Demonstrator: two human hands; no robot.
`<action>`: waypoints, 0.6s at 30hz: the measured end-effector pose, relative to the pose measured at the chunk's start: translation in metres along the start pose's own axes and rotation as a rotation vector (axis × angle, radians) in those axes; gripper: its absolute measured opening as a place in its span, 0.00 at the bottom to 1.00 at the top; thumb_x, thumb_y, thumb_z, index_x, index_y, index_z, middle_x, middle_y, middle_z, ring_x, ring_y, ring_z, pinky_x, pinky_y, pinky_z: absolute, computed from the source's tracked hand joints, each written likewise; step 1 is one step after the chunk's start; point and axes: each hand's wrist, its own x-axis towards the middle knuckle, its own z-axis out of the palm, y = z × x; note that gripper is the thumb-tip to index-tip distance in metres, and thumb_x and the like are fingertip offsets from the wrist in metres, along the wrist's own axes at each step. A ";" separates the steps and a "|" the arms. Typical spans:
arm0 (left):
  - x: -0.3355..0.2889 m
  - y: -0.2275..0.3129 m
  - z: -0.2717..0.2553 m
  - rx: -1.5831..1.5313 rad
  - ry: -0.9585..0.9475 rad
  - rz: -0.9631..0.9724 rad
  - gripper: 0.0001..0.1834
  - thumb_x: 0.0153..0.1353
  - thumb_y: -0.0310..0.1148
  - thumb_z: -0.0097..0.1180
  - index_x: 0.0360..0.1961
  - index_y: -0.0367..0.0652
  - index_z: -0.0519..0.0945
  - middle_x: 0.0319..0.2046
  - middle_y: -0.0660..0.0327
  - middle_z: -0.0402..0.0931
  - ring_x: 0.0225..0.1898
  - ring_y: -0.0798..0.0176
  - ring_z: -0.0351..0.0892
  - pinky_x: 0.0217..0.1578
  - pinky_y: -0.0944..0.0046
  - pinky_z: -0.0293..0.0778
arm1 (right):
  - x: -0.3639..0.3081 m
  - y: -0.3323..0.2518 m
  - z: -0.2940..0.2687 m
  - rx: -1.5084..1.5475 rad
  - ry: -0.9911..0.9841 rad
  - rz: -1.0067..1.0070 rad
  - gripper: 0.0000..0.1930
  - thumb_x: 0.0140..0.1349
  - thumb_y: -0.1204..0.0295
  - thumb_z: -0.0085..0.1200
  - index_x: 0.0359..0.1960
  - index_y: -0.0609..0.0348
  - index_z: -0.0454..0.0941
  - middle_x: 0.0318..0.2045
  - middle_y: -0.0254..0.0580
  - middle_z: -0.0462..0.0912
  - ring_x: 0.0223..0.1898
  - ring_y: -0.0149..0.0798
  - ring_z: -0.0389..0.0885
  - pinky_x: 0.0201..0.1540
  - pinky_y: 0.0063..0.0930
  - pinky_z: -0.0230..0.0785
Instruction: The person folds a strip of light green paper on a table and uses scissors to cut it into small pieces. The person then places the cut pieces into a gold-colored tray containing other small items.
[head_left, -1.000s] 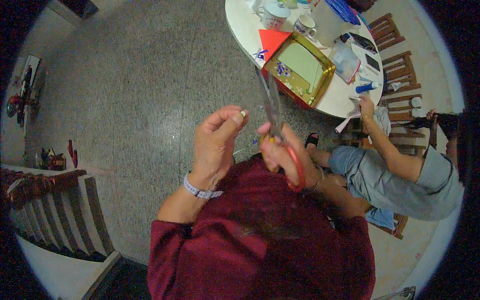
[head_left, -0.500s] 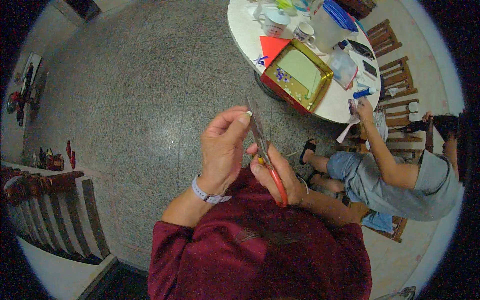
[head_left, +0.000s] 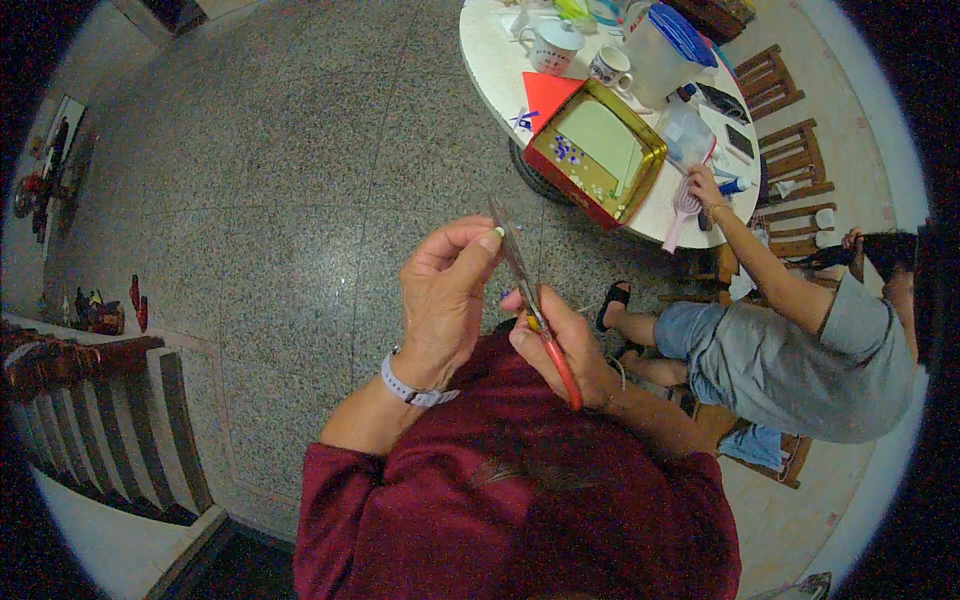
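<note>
My right hand [head_left: 570,345] holds a pair of scissors [head_left: 560,370] with red handles, a bit of yellow showing near the pivot. The blades point up and away, and look nearly closed. My left hand [head_left: 445,290], with a pale watch strap at the wrist, pinches a small white piece [head_left: 499,231] between thumb and fingertips. That piece lies right beside the blades near their tips; whether they touch it I cannot tell. Both hands are over the floor in front of my dark red shirt.
A round white table [head_left: 490,60] carries a red-and-gold tin tray [head_left: 590,207] with pale green sheet and small purple and white bits, red paper [head_left: 548,95], a lidded cup [head_left: 552,48] and a mug [head_left: 610,68]. A person [head_left: 800,355] at right reaches toward a pink hairbrush [head_left: 684,212].
The scissors and my right hand have shifted slightly; my left hand keeps its pinch. The other person's hand has moved from the blue tube to the hairbrush at the table's edge.
</note>
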 end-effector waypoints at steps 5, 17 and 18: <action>-0.001 -0.004 -0.006 0.029 -0.006 -0.011 0.06 0.62 0.25 0.56 0.40 0.37 0.78 0.39 0.58 0.78 0.44 0.59 0.79 0.45 0.62 0.74 | -0.002 0.006 -0.001 -0.034 0.009 -0.057 0.15 0.64 0.70 0.53 0.49 0.59 0.69 0.26 0.34 0.73 0.27 0.26 0.71 0.31 0.25 0.67; -0.004 0.000 -0.002 -0.013 0.011 -0.023 0.06 0.59 0.22 0.59 0.39 0.36 0.80 0.40 0.60 0.78 0.40 0.68 0.76 0.43 0.69 0.73 | -0.005 -0.005 -0.001 -0.015 -0.021 0.022 0.12 0.65 0.74 0.49 0.49 0.58 0.68 0.25 0.27 0.64 0.26 0.22 0.61 0.31 0.19 0.58; -0.003 0.000 -0.002 -0.010 0.010 -0.022 0.06 0.59 0.22 0.59 0.39 0.36 0.80 0.40 0.60 0.78 0.40 0.68 0.76 0.44 0.69 0.73 | -0.005 -0.003 -0.001 -0.020 -0.015 0.009 0.12 0.65 0.74 0.49 0.49 0.58 0.68 0.25 0.27 0.64 0.26 0.22 0.61 0.31 0.19 0.58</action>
